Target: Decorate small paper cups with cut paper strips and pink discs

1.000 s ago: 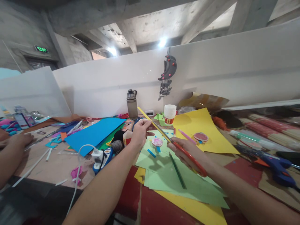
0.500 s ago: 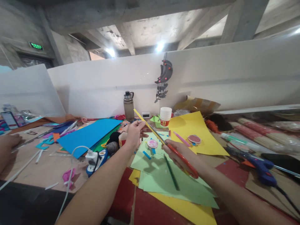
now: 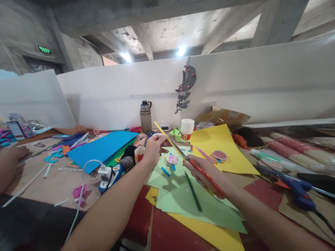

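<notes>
My left hand (image 3: 154,149) is closed in a pinch on a narrow yellow paper strip (image 3: 159,127), whose free end points up and left. My right hand (image 3: 200,170) grips scissors by their orange-red handles (image 3: 209,179). The scissor blades (image 3: 179,150) lie along the strip, close to my left fingertips; whether they are apart is hard to see. Below the hands, a round pink-and-white disc (image 3: 172,159) with a blue tab rests on light green paper (image 3: 180,198). A dark green pencil (image 3: 193,191) and a small blue strip (image 3: 165,172) lie on that paper too.
Yellow paper (image 3: 235,153) bears another round piece (image 3: 220,155) and a pink pen (image 3: 205,154). Behind stand paper cups (image 3: 187,129) and a bottle (image 3: 146,118). A glue gun (image 3: 295,190) lies right; a power strip (image 3: 111,179) and another person's hand (image 3: 15,153) are left.
The whole view has shifted slightly, so things appear a little further right. Both hands keep nearly the same hold on the strip and scissors.
</notes>
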`<state>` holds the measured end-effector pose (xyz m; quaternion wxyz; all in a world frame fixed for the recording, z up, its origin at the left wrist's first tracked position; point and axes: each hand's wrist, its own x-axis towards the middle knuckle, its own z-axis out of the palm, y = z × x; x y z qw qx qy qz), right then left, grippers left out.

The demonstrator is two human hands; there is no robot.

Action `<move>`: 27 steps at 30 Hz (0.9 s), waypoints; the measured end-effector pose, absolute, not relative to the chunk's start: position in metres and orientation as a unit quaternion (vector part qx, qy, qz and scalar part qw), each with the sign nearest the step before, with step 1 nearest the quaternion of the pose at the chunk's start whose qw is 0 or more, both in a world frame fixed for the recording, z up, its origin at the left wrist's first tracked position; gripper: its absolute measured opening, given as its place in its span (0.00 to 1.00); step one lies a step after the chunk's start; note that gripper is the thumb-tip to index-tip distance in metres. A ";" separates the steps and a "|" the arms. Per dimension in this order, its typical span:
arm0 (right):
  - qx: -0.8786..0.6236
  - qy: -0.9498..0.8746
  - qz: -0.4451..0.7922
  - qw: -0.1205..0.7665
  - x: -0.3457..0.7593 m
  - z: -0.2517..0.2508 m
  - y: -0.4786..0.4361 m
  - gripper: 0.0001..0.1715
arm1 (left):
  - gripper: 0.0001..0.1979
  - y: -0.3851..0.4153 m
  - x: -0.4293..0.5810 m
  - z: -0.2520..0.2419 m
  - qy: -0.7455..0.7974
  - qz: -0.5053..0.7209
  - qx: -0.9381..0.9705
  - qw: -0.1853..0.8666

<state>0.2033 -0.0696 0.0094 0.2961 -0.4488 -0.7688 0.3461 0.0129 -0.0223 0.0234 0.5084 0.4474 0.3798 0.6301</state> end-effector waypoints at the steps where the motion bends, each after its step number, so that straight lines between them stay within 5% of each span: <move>1: -0.448 -0.769 0.345 0.297 0.203 0.009 -0.069 0.25 | 0.11 -0.022 0.013 0.023 0.379 0.630 0.447 0.509; 27: -0.458 -0.755 0.381 0.273 0.202 0.014 -0.075 0.26 | 0.12 -0.019 0.009 0.023 0.394 0.639 0.427 0.505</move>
